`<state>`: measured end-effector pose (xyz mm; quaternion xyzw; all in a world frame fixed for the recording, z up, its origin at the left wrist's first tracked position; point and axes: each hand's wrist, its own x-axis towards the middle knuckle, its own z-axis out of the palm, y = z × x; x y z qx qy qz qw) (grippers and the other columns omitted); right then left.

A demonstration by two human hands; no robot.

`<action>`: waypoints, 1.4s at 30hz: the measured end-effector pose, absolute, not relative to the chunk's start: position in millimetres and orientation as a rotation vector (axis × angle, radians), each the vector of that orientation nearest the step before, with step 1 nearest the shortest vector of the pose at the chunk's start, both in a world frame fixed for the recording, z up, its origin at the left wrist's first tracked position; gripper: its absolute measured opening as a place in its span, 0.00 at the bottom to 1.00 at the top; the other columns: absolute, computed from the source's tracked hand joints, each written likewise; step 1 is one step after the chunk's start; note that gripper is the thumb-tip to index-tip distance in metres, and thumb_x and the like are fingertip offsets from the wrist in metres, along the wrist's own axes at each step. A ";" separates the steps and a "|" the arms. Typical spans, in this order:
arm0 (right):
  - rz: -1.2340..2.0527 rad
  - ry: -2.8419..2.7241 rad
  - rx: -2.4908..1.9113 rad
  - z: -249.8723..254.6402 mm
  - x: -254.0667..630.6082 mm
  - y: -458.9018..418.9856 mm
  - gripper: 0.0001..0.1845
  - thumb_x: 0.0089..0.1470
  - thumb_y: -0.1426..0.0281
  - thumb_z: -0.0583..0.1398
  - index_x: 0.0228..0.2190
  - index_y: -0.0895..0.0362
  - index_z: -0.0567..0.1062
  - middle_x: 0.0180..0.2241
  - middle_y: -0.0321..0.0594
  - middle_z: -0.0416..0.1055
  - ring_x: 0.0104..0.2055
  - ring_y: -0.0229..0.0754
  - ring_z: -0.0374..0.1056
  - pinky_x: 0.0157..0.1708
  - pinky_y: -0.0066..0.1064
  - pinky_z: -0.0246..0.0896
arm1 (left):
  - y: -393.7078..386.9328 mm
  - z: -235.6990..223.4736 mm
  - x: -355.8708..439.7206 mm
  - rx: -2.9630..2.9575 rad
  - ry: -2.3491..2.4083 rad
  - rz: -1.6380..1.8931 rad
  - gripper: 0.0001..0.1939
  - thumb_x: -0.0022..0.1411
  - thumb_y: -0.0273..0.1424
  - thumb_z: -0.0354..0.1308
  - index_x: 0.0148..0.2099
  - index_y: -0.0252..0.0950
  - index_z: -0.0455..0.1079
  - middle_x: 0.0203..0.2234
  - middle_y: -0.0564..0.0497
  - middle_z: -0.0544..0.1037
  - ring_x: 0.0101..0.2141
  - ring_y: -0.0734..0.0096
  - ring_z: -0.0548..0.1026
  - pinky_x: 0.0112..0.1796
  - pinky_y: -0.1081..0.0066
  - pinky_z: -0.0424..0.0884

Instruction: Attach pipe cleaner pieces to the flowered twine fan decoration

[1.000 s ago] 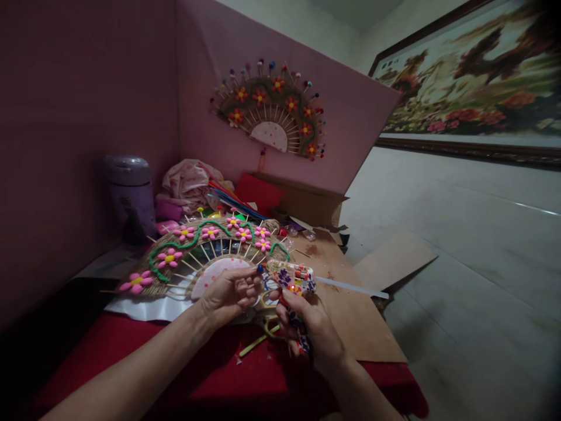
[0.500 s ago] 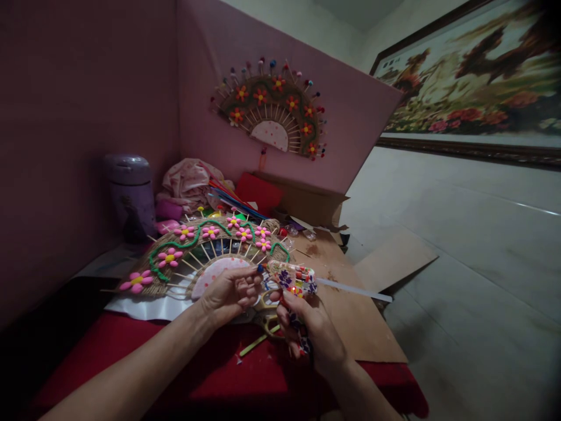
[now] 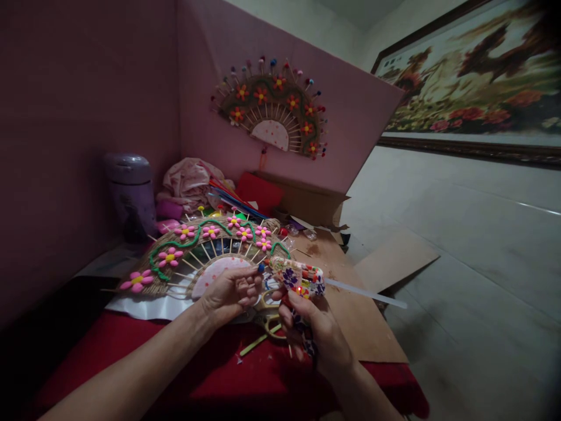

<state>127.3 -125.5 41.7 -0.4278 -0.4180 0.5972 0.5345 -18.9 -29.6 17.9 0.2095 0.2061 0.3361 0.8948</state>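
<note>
Between the fingertips of my left hand [image 3: 234, 290] is a small blue ball [image 3: 261, 268], like a pompom. My right hand [image 3: 313, 327] is wrapped round the handle of a flower-patterned hot glue gun [image 3: 302, 275]. A long whitish glue stick [image 3: 368, 292] sticks out of its back, and a small red light glows on its side. The nozzle points left, a little apart from the blue ball. Behind my hands lies a twine-wound fan [image 3: 170, 257] with pink clay flowers, a green wavy cord and thin sticks. Scissors [image 3: 272, 324] lie partly hidden beneath my hands.
A similar fan [image 3: 274, 108] with orange flowers hangs on the pink panel. A purple bottle [image 3: 130, 199] stands at left, beside bunched pink cloth [image 3: 190, 181]. Cardboard [image 3: 363, 333] covers the table's right side. A green strip [image 3: 254, 344] lies on the red cloth [image 3: 175, 362].
My right hand has drawn the glue gun slightly right and back, so a gap shows between its nozzle and the blue ball. My left hand has stayed nearly still.
</note>
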 end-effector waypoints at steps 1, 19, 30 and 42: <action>1.422 -0.995 -1.024 41.7 127.5 -125.4 0.20 0.48 0.56 0.60 0.35 0.61 0.71 0.19 0.29 0.60 0.12 0.25 0.49 0.07 0.18 0.50 | -29.6 17.8 -18.9 0.433 0.430 0.698 0.07 0.54 0.21 0.54 0.25 0.31 0.61 0.17 0.52 0.67 0.15 0.82 0.61 0.13 0.82 0.52; 1.412 -0.995 -0.934 47.5 136.5 -128.0 0.17 0.51 0.58 0.59 0.36 0.60 0.71 0.20 0.30 0.60 0.14 0.26 0.50 0.08 0.18 0.50 | -28.1 14.8 -16.6 0.449 0.452 0.670 0.08 0.56 0.23 0.54 0.25 0.30 0.61 0.18 0.53 0.64 0.14 0.84 0.58 0.13 0.82 0.50; 1.441 -1.012 -0.923 46.2 136.4 -123.9 0.18 0.50 0.58 0.59 0.36 0.59 0.71 0.20 0.30 0.59 0.15 0.27 0.49 0.08 0.18 0.51 | -27.8 14.5 -16.1 0.453 0.461 0.679 0.06 0.55 0.23 0.54 0.27 0.29 0.62 0.19 0.53 0.66 0.14 0.84 0.59 0.12 0.82 0.51; 1.397 -1.022 -1.001 36.5 133.4 -121.4 0.17 0.51 0.58 0.59 0.35 0.60 0.70 0.20 0.29 0.60 0.13 0.25 0.48 0.06 0.18 0.50 | -27.3 15.3 -17.1 0.444 0.451 0.662 0.07 0.55 0.24 0.54 0.26 0.30 0.62 0.19 0.52 0.66 0.15 0.83 0.59 0.12 0.83 0.52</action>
